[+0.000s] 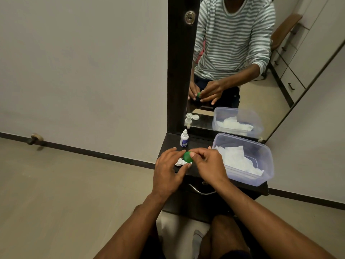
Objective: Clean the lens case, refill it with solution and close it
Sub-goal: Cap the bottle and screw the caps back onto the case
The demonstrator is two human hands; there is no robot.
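A white lens case (180, 162) lies on the dark dresser top (198, 144), mostly hidden under my fingers. My right hand (207, 163) pinches a round green cap (187, 157) by its edge, just above the case's right end. My left hand (169, 170) rests over the case's left side, its fingertips touching the case. A small white solution bottle (184, 138) with a blue label stands upright behind the case, cap on.
A clear plastic tub (261, 156) holding white tissues (237, 159) sits to the right on the dresser. A mirror (242, 62) stands at the back. A drawer handle (200, 191) is below the front edge. Floor lies to the left.
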